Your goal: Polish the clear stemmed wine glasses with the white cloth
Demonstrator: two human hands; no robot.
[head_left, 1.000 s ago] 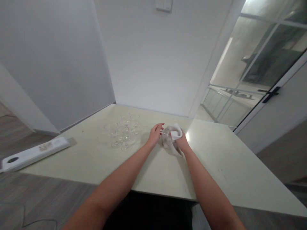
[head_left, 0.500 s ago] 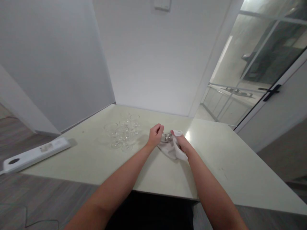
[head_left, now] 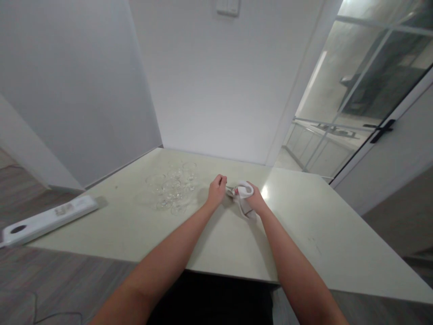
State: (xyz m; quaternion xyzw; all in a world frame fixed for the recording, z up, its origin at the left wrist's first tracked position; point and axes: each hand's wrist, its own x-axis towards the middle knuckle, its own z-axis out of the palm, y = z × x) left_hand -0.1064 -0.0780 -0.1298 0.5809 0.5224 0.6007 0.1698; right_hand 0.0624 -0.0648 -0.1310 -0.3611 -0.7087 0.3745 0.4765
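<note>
My left hand is closed around one end of a small clear glass, and most of the glass is hidden. From the other side my right hand grips a white cloth, pressing it against the glass with the fingers partly covered. A fold of cloth loops over the fingers, and its lower end hangs towards the table. To the left of my hands, several clear stemmed glasses stand close together.
A pale table spans the space before me, with a white wall behind it. At its left edge lies a white power strip. A glazed door with a black handle is on the right.
The cloth has bunched up and turned over the right fingers, and its loose part now hangs narrower. Both hands have shifted only slightly; the standing glasses have stayed put.
</note>
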